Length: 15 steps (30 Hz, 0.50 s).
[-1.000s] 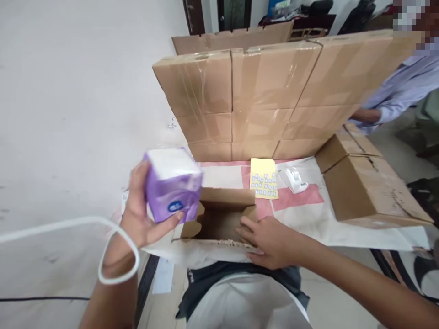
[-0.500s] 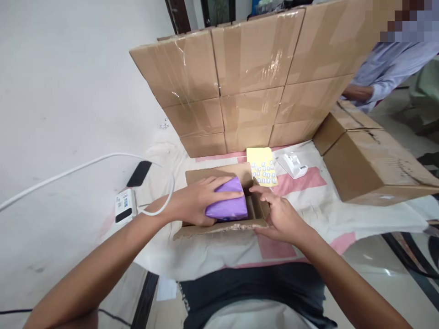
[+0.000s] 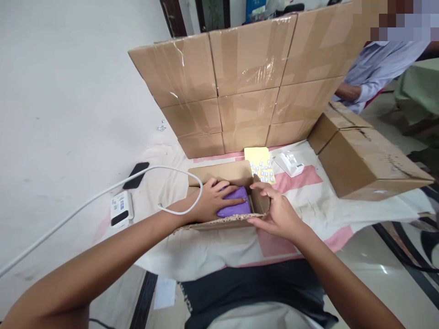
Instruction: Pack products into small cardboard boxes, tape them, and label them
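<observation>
Your left grip (image 3: 211, 199) lies flat with spread fingers on the soft, shiny purple packet (image 3: 236, 210), which sits inside the small open box (image 3: 222, 172); it presses from above and clasps nothing. Your right grip (image 3: 281, 214) is closed on the box's right end, fingers over the brown cardboard flap. The box's front rim is torn and ragged.

The counter (image 3: 206, 256) is covered in creased pale cloth with pink patches. Behind the box stands a tall panel (image 3: 247, 75) of taped cardboard; a carton (image 3: 373, 169) lies to the right. Between them are a yellow card (image 3: 255, 154) and a white plastic piece (image 3: 292, 165). A plain white wall (image 3: 68, 87) rises on your left, and the floor (image 3: 373, 274) gleams at right.

The packet's lower part, your left thumb and the box's left end are hidden. A person's pale blue sleeve (image 3: 384, 80) shows at upper right, partly pixelated.
</observation>
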Each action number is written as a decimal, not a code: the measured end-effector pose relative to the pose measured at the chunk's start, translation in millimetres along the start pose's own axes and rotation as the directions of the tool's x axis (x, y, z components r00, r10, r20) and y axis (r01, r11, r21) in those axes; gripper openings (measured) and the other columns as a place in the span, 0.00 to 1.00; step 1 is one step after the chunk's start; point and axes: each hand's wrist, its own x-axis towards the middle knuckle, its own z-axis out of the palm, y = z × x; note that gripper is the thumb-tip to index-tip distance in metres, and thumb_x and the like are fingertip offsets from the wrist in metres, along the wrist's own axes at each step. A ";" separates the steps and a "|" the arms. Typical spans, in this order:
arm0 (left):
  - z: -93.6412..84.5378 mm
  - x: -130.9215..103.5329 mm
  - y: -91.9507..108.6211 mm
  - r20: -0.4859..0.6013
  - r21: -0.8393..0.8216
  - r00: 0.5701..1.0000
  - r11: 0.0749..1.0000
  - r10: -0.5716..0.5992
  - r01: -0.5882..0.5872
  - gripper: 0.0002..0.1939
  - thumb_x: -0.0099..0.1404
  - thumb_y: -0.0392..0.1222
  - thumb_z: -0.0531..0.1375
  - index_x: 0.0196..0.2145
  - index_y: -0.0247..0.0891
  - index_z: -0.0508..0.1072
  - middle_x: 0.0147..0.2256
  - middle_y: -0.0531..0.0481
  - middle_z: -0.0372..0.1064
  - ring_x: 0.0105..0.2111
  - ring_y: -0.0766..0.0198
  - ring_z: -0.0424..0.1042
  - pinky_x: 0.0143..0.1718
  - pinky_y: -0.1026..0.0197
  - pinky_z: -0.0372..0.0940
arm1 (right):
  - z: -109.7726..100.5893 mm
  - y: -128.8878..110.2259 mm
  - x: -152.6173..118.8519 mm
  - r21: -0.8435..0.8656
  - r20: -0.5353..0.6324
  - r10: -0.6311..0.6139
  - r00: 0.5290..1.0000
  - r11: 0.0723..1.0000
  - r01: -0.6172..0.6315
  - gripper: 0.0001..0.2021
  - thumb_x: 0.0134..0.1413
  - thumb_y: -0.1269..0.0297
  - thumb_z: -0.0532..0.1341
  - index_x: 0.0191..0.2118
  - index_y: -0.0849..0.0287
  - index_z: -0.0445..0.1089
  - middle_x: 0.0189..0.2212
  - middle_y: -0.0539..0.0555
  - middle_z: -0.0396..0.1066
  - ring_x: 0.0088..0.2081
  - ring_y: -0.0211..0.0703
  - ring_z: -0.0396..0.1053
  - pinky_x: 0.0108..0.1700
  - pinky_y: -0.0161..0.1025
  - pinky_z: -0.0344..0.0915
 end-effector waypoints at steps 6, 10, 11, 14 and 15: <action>0.4 -1.8 -12.6 -0.094 -0.196 0.996 0.980 0.000 -0.018 0.24 0.77 0.55 0.49 0.64 0.50 0.70 0.62 0.45 0.71 0.57 0.52 0.67 0.56 0.47 0.53 | 6.7 7.7 -8.5 -0.024 -0.083 -0.095 0.992 0.995 0.093 0.33 0.60 0.50 0.68 0.63 0.51 0.54 0.65 0.68 0.61 0.64 0.62 0.66 0.57 0.59 0.73; -6.3 -43.1 -21.2 -0.349 -0.488 0.894 0.869 -0.280 0.082 0.27 0.78 0.58 0.44 0.55 0.47 0.78 0.52 0.46 0.78 0.51 0.53 0.73 0.55 0.49 0.60 | 15.9 18.4 -18.7 -0.098 -0.225 -0.151 0.963 0.986 0.131 0.40 0.62 0.48 0.66 0.72 0.53 0.48 0.69 0.69 0.51 0.69 0.63 0.58 0.62 0.60 0.67; -2.7 -57.0 -18.5 -0.447 -0.580 0.782 0.806 -0.434 0.116 0.30 0.77 0.60 0.42 0.54 0.45 0.78 0.50 0.44 0.78 0.51 0.51 0.73 0.56 0.48 0.61 | 18.4 20.5 -20.4 -0.083 -0.210 -0.135 0.968 0.989 0.120 0.40 0.64 0.48 0.65 0.73 0.52 0.47 0.68 0.68 0.54 0.66 0.62 0.61 0.61 0.59 0.68; 20.6 -87.4 3.6 -0.569 -0.761 0.448 0.648 -0.690 0.032 0.41 0.71 0.72 0.38 0.55 0.43 0.77 0.50 0.40 0.76 0.53 0.46 0.72 0.59 0.43 0.64 | 26.7 22.4 -20.2 -0.018 -0.091 -0.107 0.990 0.994 0.106 0.28 0.67 0.50 0.61 0.68 0.52 0.60 0.52 0.61 0.73 0.51 0.56 0.71 0.53 0.55 0.71; 30.3 -90.8 13.4 -0.546 -0.788 0.438 0.615 -0.714 0.022 0.41 0.69 0.75 0.41 0.57 0.44 0.76 0.57 0.40 0.72 0.60 0.44 0.68 0.64 0.42 0.60 | 30.0 21.5 -18.5 -0.005 -0.080 -0.097 0.992 0.995 0.097 0.23 0.68 0.51 0.60 0.64 0.52 0.66 0.47 0.59 0.75 0.47 0.55 0.71 0.50 0.53 0.71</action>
